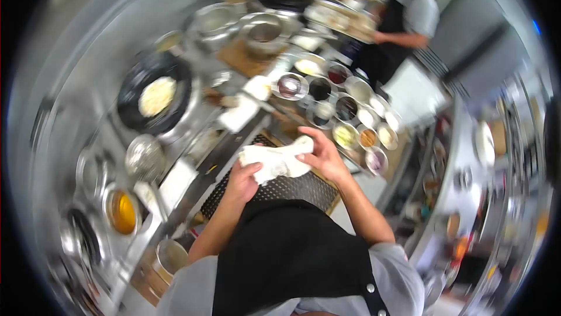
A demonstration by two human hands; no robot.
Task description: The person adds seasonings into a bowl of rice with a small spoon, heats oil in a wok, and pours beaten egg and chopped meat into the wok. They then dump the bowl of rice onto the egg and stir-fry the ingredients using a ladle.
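Between my hands is a crumpled white cloth, held up in front of my black apron. My left hand grips its left end, the thumb lying over the fabric. On the other end, my right hand pinches the cloth between thumb and fingers. Beyond the cloth stand several small bowls of sauces and chopped ingredients, among them a bowl of orange-brown seasoning and a bowl of pale green pieces. The picture is blurred by motion.
At left, a black wok holds pale food. Nearer is a metal bowl of orange liquid. A perforated dark mat lies below my hands. A co-worker in a dark apron stands at the back right, by a tray.
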